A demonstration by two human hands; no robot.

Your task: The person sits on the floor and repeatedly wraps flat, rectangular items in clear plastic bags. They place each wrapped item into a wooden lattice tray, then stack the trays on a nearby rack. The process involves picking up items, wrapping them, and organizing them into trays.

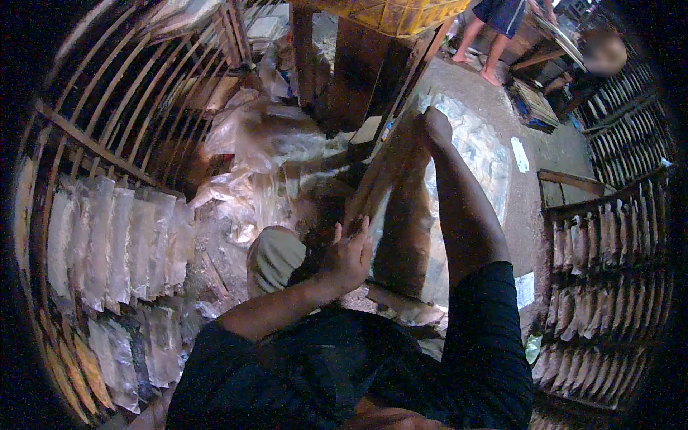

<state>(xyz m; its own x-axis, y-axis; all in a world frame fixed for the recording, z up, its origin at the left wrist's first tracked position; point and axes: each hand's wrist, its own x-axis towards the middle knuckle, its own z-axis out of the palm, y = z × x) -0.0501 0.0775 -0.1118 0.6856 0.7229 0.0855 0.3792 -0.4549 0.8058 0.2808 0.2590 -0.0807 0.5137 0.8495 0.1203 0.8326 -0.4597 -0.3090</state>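
Head view, a person's two bare hands at a long, brown, flat-sided panel [403, 228]. The fingers [365, 233] of the left hand [346, 259] are extended and slightly spread, lying at the near upper edge of the panel; whether they press on it cannot be told. The fingers of the right hand [436, 129] are curled at the panel's far upper end; their tips are hidden, so a firm grip cannot be confirmed. The panel stands on edge in front of the person, slanting away toward the right hand.

Just left of the panel's near end is a rounded form in striped beige fabric [275, 256]. Farther left of the panel lies a heap of crumpled, translucent plastic sheeting [251, 168]. Just right of the panel, a pale, glossy, patterned sheet [476, 161] covers part of the grey floor [441, 80]; beyond this sheet is a small white paper [519, 155].

Well left of the panel, pale, translucent sheets [118, 244] hang in a row below a rack of thin curved slats [132, 93]. Well right of it, tiered racks [609, 233] carry close-set brownish pieces. Beyond its far end are a yellow plastic crate [394, 16] and a barefoot co-worker in dark blue shorts [496, 20].
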